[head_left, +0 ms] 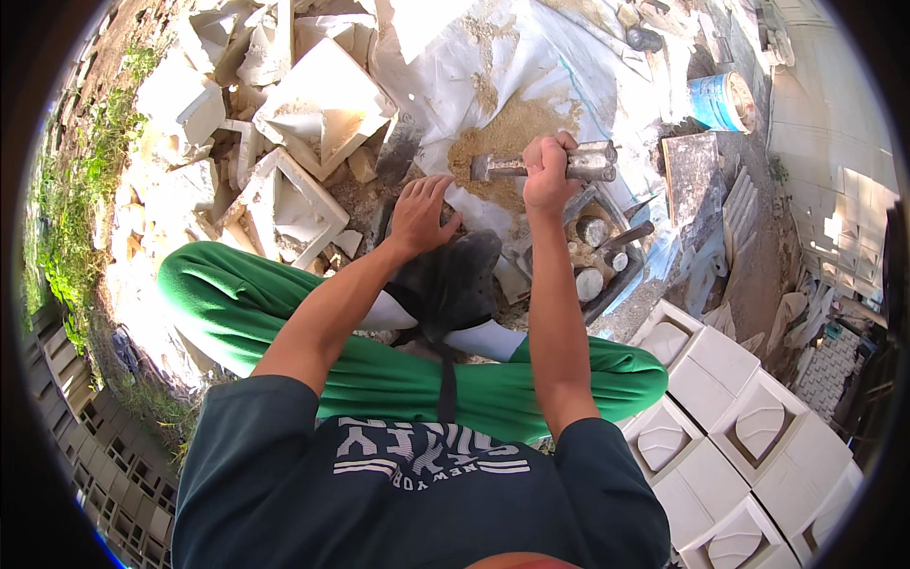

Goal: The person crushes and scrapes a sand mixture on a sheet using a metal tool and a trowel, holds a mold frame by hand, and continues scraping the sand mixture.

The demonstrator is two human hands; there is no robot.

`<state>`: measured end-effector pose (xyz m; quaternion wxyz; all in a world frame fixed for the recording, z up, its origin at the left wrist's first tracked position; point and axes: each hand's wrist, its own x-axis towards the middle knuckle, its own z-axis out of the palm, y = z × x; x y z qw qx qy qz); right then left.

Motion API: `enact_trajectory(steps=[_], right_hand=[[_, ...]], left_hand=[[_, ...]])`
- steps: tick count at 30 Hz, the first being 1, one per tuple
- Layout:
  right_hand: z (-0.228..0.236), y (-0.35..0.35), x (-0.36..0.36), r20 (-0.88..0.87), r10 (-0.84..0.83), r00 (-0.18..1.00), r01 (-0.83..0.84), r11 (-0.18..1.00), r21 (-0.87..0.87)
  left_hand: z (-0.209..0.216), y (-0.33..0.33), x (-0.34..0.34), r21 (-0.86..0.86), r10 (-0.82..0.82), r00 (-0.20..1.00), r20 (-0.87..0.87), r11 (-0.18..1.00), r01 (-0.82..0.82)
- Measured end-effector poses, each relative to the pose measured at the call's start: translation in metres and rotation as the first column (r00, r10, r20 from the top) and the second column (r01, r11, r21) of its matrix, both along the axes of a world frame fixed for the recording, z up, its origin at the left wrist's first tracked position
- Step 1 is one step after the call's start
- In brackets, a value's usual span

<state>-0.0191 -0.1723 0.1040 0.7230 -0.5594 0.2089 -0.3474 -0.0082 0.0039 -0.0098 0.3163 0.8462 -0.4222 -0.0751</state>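
My right hand (547,173) is wrapped round a thick grey metal tool (498,169), which lies crosswise and sticks out on both sides of the fist; its exact kind is unclear. Beneath the tool's left end is a patch of damp brown sand (493,133) on a white sheet (427,90). My left hand (424,214) is held out with its fingers stretched and nothing in it, just left of the sand and above my black footwear (455,275). A dark tray (621,275) beside my right forearm contains several short cylindrical pieces (592,230).
Broken white cast blocks (322,109) are heaped at the left. Rows of white moulded blocks (754,427) with shaped recesses stand at the lower right. A blue bucket (716,102) lies tipped at the far right, near a worn board (692,175). Green plants (85,180) edge the left side.
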Motion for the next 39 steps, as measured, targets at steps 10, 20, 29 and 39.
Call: enact_trajectory(steps=[10, 20, 29, 39], right_hand=[[0.132, 0.01, 0.001, 0.091, 0.012, 0.996, -0.004, 0.996, -0.085], [0.038, -0.013, 0.025, 0.032, 0.05, 0.998, -0.051, 0.998, 0.022], [0.043, -0.019, 0.008, 0.094, 0.111, 0.989, -0.11, 0.994, -0.022], [0.093, 0.0, 0.009, 0.147, 0.092, 0.985, -0.093, 0.996, 0.001]], left_hand=[[-0.008, 0.0, -0.001, 0.021, 0.125, 0.992, 0.024, 0.992, -0.126], [-0.019, -0.002, -0.003, 0.072, 0.236, 0.969, -0.068, 0.97, -0.231], [-0.015, -0.008, -0.005, 0.052, 0.226, 0.97, -0.086, 0.974, -0.222], [-0.015, -0.001, -0.003, 0.039, 0.248, 0.964, -0.097, 0.969, -0.246]])
